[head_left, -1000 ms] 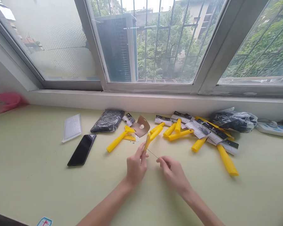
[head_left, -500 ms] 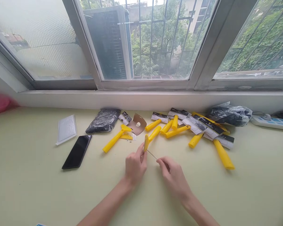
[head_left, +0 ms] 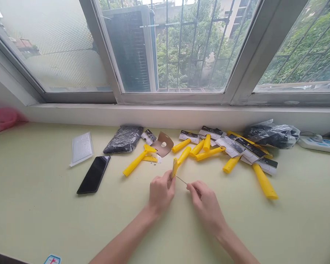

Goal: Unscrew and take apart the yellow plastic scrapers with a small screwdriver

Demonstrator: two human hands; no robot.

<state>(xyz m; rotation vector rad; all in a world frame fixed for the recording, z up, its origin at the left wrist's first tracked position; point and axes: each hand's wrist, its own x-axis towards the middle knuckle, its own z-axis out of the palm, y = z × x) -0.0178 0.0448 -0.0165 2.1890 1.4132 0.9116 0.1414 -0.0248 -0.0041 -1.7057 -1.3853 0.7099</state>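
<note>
While my left hand (head_left: 160,193) pinches yellow scraper (head_left: 183,157) by its head, just below and right of frame centre, my right hand (head_left: 206,201) grips thin metal shaft (head_left: 181,180), far end at scraper's head. Scraper: bright yellow plastic, smooth rounded handle slanting toward upper right, head upright, seen nearly edge-on. Rest of shaft hidden by my fingers. Second yellow scraper (head_left: 134,164) lies left of centre, beside small screws (head_left: 154,164).
</note>
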